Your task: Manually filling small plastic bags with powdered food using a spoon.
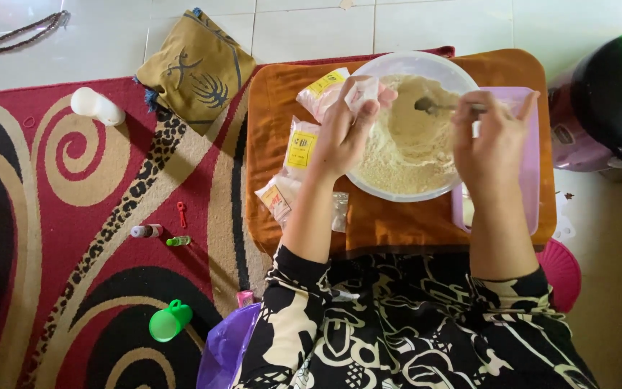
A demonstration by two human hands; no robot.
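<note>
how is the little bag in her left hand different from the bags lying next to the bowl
The small bag in the left hand is held up over the bowl; the labelled bags lie flat on the orange cloth. Its label is not visible; theirs are yellow. All are small clear plastic bags.

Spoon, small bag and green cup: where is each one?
spoon [426, 105], head view, on its scoop over the powder.
small bag [362, 93], head view, on its top in the left hand.
green cup [166, 323], head view, on its rim.

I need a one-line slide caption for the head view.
Left hand holds a small clear plastic bag over a white bowl of pale powder; right hand holds a metal spoon.
</note>
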